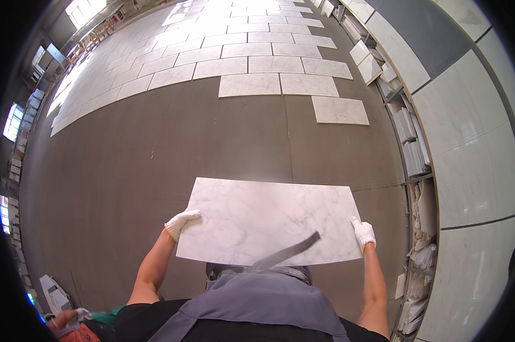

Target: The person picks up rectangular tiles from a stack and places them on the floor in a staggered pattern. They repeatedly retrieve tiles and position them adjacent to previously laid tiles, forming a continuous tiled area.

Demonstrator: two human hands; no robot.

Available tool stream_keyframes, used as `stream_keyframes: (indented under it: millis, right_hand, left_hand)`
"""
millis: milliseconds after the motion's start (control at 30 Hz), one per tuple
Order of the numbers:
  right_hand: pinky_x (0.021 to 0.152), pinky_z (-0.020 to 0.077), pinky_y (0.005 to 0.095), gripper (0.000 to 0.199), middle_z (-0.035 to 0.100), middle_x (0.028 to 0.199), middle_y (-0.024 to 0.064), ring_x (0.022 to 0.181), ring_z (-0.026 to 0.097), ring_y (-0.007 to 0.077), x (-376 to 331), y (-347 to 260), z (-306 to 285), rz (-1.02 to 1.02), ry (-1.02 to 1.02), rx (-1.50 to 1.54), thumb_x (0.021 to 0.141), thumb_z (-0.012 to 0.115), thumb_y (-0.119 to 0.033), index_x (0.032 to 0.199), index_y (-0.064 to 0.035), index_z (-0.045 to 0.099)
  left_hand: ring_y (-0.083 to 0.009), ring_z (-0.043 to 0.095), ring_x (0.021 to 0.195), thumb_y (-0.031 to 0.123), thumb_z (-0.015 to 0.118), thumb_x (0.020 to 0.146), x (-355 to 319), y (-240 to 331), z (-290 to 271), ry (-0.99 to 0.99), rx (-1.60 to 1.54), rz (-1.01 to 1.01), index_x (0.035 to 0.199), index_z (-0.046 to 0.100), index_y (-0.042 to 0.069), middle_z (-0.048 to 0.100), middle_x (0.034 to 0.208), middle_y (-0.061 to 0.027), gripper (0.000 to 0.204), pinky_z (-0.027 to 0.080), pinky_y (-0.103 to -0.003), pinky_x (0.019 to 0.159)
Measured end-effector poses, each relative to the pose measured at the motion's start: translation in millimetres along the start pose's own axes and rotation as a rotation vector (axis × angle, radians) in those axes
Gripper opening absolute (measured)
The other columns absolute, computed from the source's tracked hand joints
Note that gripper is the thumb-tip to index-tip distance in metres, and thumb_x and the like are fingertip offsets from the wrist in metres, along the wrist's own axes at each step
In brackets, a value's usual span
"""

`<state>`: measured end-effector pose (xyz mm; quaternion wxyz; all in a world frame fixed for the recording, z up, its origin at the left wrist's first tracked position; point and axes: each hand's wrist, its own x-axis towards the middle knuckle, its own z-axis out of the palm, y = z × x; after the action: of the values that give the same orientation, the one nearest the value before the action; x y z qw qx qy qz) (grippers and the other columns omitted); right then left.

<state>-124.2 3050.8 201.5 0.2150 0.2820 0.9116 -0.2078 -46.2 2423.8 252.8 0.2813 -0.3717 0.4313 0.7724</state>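
1. White with grey veining, the slab (pixel 274 219) was held up over the grey-brown floor (pixel 115 171), in front of the person's body, its long sides running left to right.

2. Both hands had hold of it. The left hand (pixel 182 222), in a white glove, was closed on the left short side, its thumb over the upper face; the right hand (pixel 363 232), gloved too, gripped the right short side. How far the fingers reached underneath could not be told, as the slab covered them.

3. Carrying looked to be the step in hand: as far as the view showed, the two hands alone bore the weight, near the apron (pixel 263 296).

4. Any move from that pose seemed to call for an even lift at both ends and for corners kept off hard edges.

5. Ahead, rows (pixel 246 49) of similar pieces lay flat in a staggered pattern, with a single piece (pixel 340 110) nearest, toward the right.

6. Along the right ran a rack (pixel 418 178) of thin upright sheets (pixel 415 158), with tall panels (pixel 468 131) beyond; it limited any swing that way.

7. A grey strap (pixel 289 251) crossed the slab's near part, perhaps hanging above it, and hid a little.

8. At the lower left, a co-worker (pixel 81 333) in orange and green showed near the rim, a possible obstacle on that side.
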Motion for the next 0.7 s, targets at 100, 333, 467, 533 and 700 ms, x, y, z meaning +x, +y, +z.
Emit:
stream_keyframes:
  millis: [100,333,467,533,700]
  right_hand:
    - [0.081,0.0482,0.0425,0.074,0.07,0.1,0.0252,0.096,0.067,0.0347,62,-51,-8,0.065,-0.041,0.017,0.089,0.056,-0.063,0.106,0.0082,0.068]
    - [0.094,0.0462,0.0412,0.078,0.067,0.116,0.0262,0.116,0.061,0.0363,171,-128,-6,0.079,-0.252,0.095,0.09,0.053,-0.066,0.114,0.0067,0.066]
    - [0.099,0.0444,0.0411,0.081,0.064,0.123,0.0261,0.123,0.057,0.0366,262,-170,0,0.042,-0.382,0.076,0.089,0.051,-0.069,0.12,0.0051,0.064]
    - [0.101,0.0439,0.0421,0.082,0.063,0.125,0.026,0.124,0.056,0.0373,315,-201,-3,0.031,-0.426,0.025,0.089,0.05,-0.07,0.122,0.0042,0.064]
    - [0.101,0.0443,0.045,0.078,0.062,0.128,0.0234,0.124,0.056,0.0391,460,-279,-24,-0.022,-0.492,-0.114,0.089,0.049,-0.069,0.124,-0.0012,0.064]
  left_hand:
    - [-0.018,0.07,0.08,0.022,0.071,0.087,49,84,27,-0.051,0.023,-0.103,0.114,0.062,0.004,0.069,0.094,-0.007,0.034,0.059,-0.034,0.072]
    - [-0.018,0.069,0.078,0.02,0.071,0.086,109,231,83,0.008,0.136,-0.073,0.112,0.062,0.004,0.068,0.092,-0.0074,0.032,0.059,-0.034,0.069]
    - [-0.019,0.068,0.08,0.019,0.072,0.084,164,279,114,0.058,0.112,-0.033,0.114,0.061,0.002,0.068,0.093,-0.0084,0.036,0.059,-0.036,0.072]
    - [-0.0203,0.068,0.081,0.021,0.073,0.083,195,306,134,0.091,0.106,-0.037,0.116,0.06,0.002,0.068,0.095,-0.0094,0.04,0.058,-0.037,0.073]
    - [-0.021,0.067,0.08,0.022,0.072,0.084,275,362,198,0.228,0.089,-0.057,0.114,0.061,0.003,0.067,0.096,-0.0094,0.037,0.057,-0.037,0.072]
